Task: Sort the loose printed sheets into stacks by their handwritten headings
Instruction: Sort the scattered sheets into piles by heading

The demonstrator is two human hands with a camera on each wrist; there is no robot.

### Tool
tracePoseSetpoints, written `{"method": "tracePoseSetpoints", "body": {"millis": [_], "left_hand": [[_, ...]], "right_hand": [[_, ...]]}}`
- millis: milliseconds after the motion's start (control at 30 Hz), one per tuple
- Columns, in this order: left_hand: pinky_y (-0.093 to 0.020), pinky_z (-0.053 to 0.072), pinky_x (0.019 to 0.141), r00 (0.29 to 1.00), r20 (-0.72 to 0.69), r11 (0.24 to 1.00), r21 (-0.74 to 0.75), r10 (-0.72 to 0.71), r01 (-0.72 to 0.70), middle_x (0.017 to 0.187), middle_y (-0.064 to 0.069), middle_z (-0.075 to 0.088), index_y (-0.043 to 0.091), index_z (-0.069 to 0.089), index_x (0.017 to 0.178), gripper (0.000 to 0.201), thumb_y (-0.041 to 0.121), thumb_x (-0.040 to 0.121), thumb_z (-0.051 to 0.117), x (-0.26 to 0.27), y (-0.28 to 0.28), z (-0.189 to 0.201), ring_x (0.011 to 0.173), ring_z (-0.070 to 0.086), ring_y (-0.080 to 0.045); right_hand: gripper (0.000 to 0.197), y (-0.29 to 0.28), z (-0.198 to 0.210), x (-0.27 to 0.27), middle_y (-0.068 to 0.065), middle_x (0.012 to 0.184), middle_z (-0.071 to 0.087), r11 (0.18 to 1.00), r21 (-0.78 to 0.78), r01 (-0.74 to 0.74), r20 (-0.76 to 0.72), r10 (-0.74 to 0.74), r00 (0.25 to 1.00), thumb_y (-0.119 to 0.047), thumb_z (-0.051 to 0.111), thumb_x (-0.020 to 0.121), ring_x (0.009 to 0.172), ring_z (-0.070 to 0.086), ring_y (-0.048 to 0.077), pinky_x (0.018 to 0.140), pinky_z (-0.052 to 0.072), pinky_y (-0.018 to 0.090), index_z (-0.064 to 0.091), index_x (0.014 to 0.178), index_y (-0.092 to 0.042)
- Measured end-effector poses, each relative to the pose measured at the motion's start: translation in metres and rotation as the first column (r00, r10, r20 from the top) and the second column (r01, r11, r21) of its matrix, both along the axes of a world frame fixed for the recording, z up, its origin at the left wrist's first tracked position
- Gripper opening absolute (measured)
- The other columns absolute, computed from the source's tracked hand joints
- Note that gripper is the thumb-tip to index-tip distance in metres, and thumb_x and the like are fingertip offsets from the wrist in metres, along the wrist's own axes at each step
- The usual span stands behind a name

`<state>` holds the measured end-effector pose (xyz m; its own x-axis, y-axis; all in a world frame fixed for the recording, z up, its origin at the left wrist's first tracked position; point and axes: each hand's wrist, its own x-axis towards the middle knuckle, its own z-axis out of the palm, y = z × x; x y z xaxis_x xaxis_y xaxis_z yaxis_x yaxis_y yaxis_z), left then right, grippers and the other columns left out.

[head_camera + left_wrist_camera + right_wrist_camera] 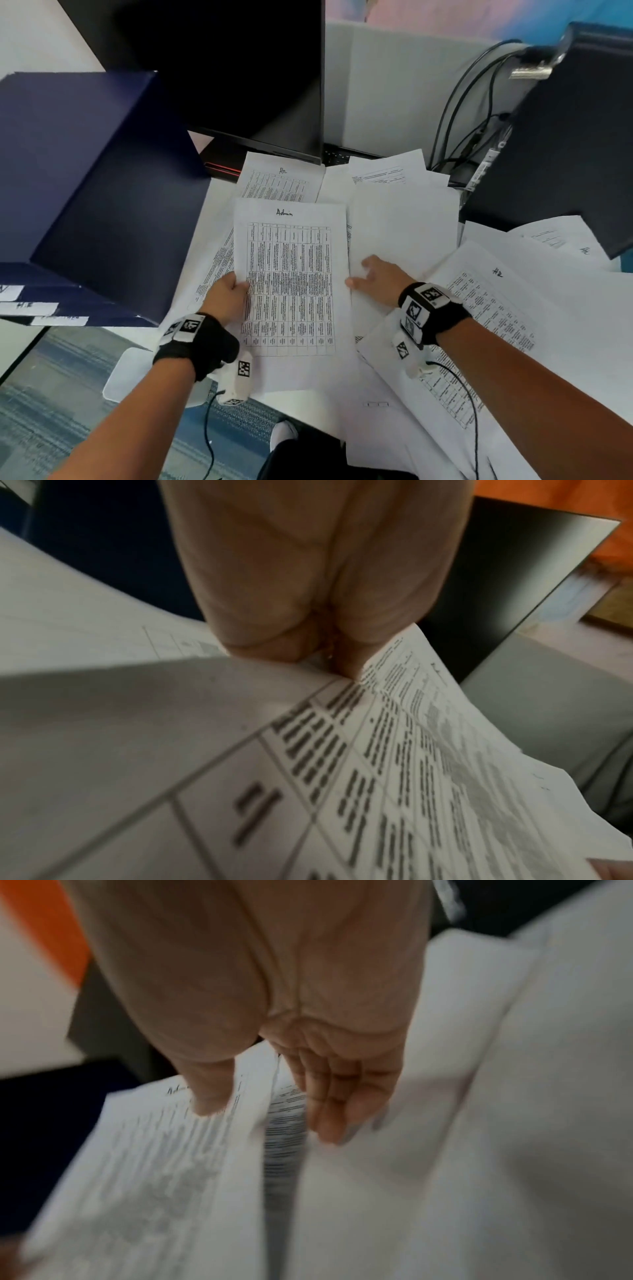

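While the left hand [227,295] pinches the left edge of a printed sheet headed "Admin" [291,274], thumb on the printed face and fingers behind, the sheet is held up over the paper-strewn desk [219,195], its table of dense text facing the person. From the left wrist view the same sheet [342,764] curves away below the palm, the grip point tucked under the thumb base. The right hand [376,279] is at the sheet's right edge, thumb lying toward the printed face and fingers extended loosely over a blank sheet [404,222] beside it; from the right wrist view the thumb [209,1093] sits over the Admin page and the fingers [329,1110] reach down on the other side of that edge, but the blur makes it hard to say whether they actually clamp the paper or only touch it. Behind the held page lies a sheet headed "HR" [282,181], and another with the same heading [493,301] lies to the right under the right forearm, among more loose pages. A dark blue folder [96,192] stands open at the left, with white labels [30,308] along its lower edge. A black monitor [246,75] rises at the back, and a dark computer tower [565,154] with cables [462,113] stands at the right.
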<state>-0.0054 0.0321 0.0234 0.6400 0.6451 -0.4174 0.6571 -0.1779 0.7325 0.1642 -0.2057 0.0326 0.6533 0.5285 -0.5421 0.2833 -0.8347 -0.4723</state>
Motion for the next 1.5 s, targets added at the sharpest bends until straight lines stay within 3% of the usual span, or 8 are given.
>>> {"method": "tracePoseSetpoints", "body": {"millis": [133,333,533,767,933,1067,1167,1500], "left_hand": [[-0.043,0.047,0.099,1.0,0.01,0.997,-0.072,-0.008,0.008,0.108,-0.004,0.068,0.018,0.059,0.108,0.016,0.018,0.097,0.048,-0.005,0.021,0.002,0.103,0.064,-0.024],[-0.035,0.045,0.096,0.996,-0.088,0.993,-0.115,0.027,-0.037,0.11,-0.009,0.063,0.025,0.017,0.14,0.082,0.024,0.081,0.074,-0.027,0.025,0.004,0.097,0.063,-0.024],[-0.028,0.044,0.074,0.979,-0.193,0.983,0.155,-0.063,0.093,0.104,-0.01,0.065,0.02,0.052,0.105,0.035,-0.005,0.08,0.058,-0.042,0.036,0.001,0.086,0.06,-0.025],[-0.045,0.043,0.099,0.905,-0.421,0.857,0.444,-0.058,0.261,0.132,-0.012,0.05,0.016,0.053,0.125,0.046,-0.003,0.083,0.05,-0.019,0.056,-0.001,0.117,0.051,-0.034],[-0.05,0.013,0.115,0.765,-0.638,0.655,0.543,-0.086,0.526,0.157,-0.013,0.007,0.019,0.044,0.134,0.05,0.016,0.085,0.055,-0.006,0.048,-0.006,0.145,0.006,-0.032],[-0.052,0.012,0.116,0.771,-0.61,0.634,0.526,-0.182,0.567,0.158,-0.013,0.007,0.024,0.046,0.134,0.043,0.034,0.092,0.05,0.003,0.029,-0.006,0.146,0.006,-0.032],[-0.045,0.032,0.108,0.834,-0.402,0.734,0.417,-0.379,0.535,0.146,-0.009,0.037,0.022,0.053,0.131,0.046,0.039,0.088,0.057,0.007,0.001,0.0,0.133,0.036,-0.03],[-0.024,0.05,0.086,0.745,-0.028,0.746,-0.03,-0.666,0.666,0.105,-0.005,0.069,0.012,0.068,0.105,0.023,0.029,0.092,0.06,0.044,-0.123,-0.001,0.099,0.065,-0.02]], "right_hand": [[0.009,0.025,0.0,-0.009,0.003,0.087,0.063,0.952,0.255,0.17,-0.225,-0.113,0.968,-0.021,0.06,0.092,0.076,0.061,0.012,0.074,0.049,0.025,0.057,0.091,-0.012],[0.031,0.052,-0.005,-0.015,0.007,0.059,0.053,0.821,0.268,0.503,-0.401,-0.38,0.834,0.003,0.059,0.087,0.05,0.053,0.014,0.047,0.044,0.023,0.048,0.06,-0.009],[0.026,0.079,-0.007,-0.023,0.004,0.063,0.058,0.891,0.23,0.391,-0.313,-0.313,0.897,-0.007,0.058,0.089,0.065,0.059,0.02,0.07,0.053,0.034,0.052,0.064,-0.011],[0.012,0.105,-0.003,-0.038,0.011,0.075,0.052,0.804,0.258,0.536,-0.557,-0.33,0.762,0.004,0.044,0.094,0.051,0.054,0.016,0.05,0.048,0.026,0.055,0.089,0.008],[0.037,0.104,-0.007,-0.045,0.014,0.074,0.052,0.846,0.245,0.474,-0.602,-0.251,0.758,-0.001,0.041,0.096,0.052,0.059,0.017,0.054,0.053,0.027,0.04,0.127,0.019],[0.021,0.094,-0.012,-0.042,0.006,0.088,0.062,0.926,0.267,0.267,-0.319,-0.177,0.931,0.001,0.051,0.089,0.083,0.062,0.024,0.085,0.055,0.042,0.064,0.105,0.006],[0.021,0.075,-0.01,-0.031,0.016,0.075,0.066,0.928,0.314,0.2,-0.069,-0.188,0.98,0.001,0.046,0.087,0.066,0.059,0.029,0.075,0.056,0.041,0.064,0.081,0.01],[0.031,-0.026,0.005,0.023,0.002,0.125,0.057,0.953,-0.297,0.061,0.185,-0.006,0.983,-0.011,0.048,0.089,0.12,0.05,0.026,0.104,0.035,0.046,0.064,0.115,-0.018]]}}
